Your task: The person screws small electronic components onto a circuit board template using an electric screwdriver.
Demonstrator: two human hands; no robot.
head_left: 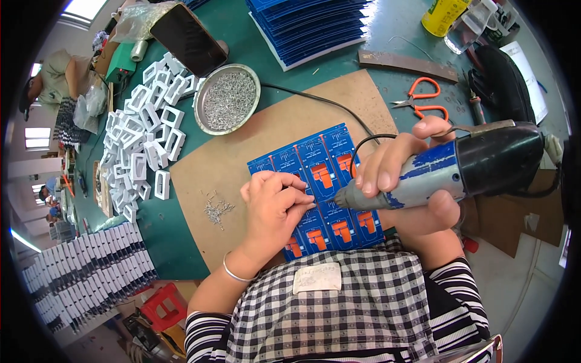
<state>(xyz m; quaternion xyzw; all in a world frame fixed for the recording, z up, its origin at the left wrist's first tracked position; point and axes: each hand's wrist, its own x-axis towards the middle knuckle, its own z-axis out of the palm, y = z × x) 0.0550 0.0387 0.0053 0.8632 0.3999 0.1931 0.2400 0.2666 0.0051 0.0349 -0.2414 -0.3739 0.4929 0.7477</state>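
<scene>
My right hand (387, 160) is wrapped round an electric screwdriver (433, 166) with a scratched blue and grey body and a black rear end. Its nose points left, over the middle of a blue circuit board panel (330, 212). The panel carries several orange parts (322, 175) in rows. On the panel's left side, the fingers of my left hand (272, 209) are pinched together near the screwdriver's nose; what they hold, if anything, is too small to make out. A brown board (209, 163) lies under the panel. Small loose screws (218, 212) are scattered on it, left of my left hand.
A round metal bowl (225, 131) full of small screws stands beyond the panel, beside a heap of white plastic frames (142, 130) and a black phone (189, 39). Stacked blue panels (308, 30) stand at the back. Orange-handled scissors (423, 100) lie right; a cable (327, 103) crosses the brown board.
</scene>
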